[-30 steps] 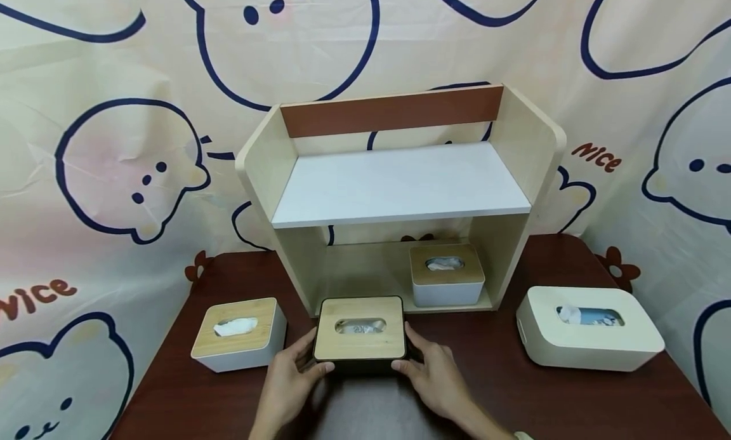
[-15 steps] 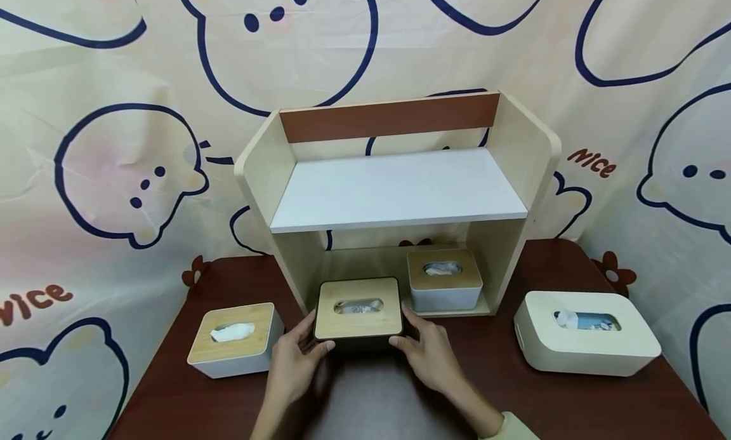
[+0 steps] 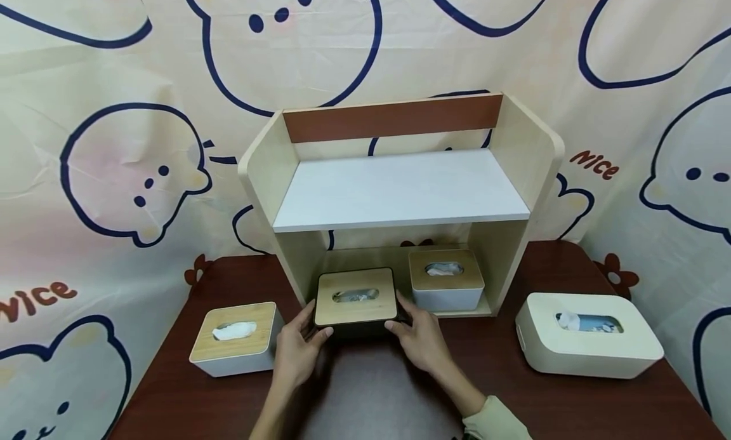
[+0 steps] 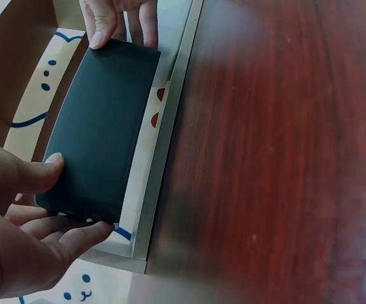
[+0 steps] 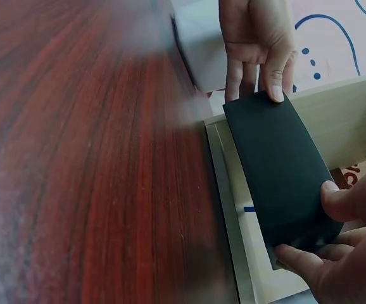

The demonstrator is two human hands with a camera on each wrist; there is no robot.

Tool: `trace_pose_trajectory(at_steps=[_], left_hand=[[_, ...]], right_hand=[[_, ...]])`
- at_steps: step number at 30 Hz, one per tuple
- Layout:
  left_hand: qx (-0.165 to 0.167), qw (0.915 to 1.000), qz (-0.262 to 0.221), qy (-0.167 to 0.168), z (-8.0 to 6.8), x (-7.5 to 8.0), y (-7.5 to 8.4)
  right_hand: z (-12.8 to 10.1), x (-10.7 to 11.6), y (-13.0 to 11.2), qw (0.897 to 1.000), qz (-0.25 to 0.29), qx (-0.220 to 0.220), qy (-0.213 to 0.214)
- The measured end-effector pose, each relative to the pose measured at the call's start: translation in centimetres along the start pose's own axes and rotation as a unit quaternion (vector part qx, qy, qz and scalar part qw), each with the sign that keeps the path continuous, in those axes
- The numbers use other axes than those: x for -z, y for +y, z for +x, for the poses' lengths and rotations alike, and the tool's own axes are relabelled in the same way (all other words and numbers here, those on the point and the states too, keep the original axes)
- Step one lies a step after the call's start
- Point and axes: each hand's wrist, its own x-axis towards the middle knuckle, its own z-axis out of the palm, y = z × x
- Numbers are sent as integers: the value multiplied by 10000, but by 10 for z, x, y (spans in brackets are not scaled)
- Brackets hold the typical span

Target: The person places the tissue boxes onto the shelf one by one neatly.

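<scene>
A black tissue box with a wooden lid (image 3: 355,296) is held at both ends, its far part over the lower floor of the wooden shelf unit (image 3: 285,167). My left hand (image 3: 301,350) grips its left end, thumb on the near side. My right hand (image 3: 415,338) grips its right end. In the left wrist view the black box (image 4: 100,126) lies over the shelf's front edge between my left hand (image 4: 37,209) and the right hand's fingers (image 4: 116,22). The right wrist view shows the black side (image 5: 278,168) with my right hand (image 5: 325,237) round its end.
A white tissue box with a wooden lid (image 3: 445,279) stands on the shelf's lower floor at the right. Another like it (image 3: 235,337) stands on the dark red table (image 3: 371,402) at the left. A larger cream tissue box (image 3: 588,333) stands at the right. A cartoon-print curtain hangs behind.
Both hands have moved the black box away from me, from the table's front toward the shelf, so that its far part now lies inside the lower opening.
</scene>
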Motion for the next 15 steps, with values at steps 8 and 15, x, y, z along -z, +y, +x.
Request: trace_pose_trajectory(at_steps=[8,15], left_hand=[[-81,9998,127,142,14,-5,0],[-117,9994,241,240,25,-9,-1]], right_hand=[[10,-5,1,9996,-111,-83,233],[18,-8,1,9995,-60,-203,253]])
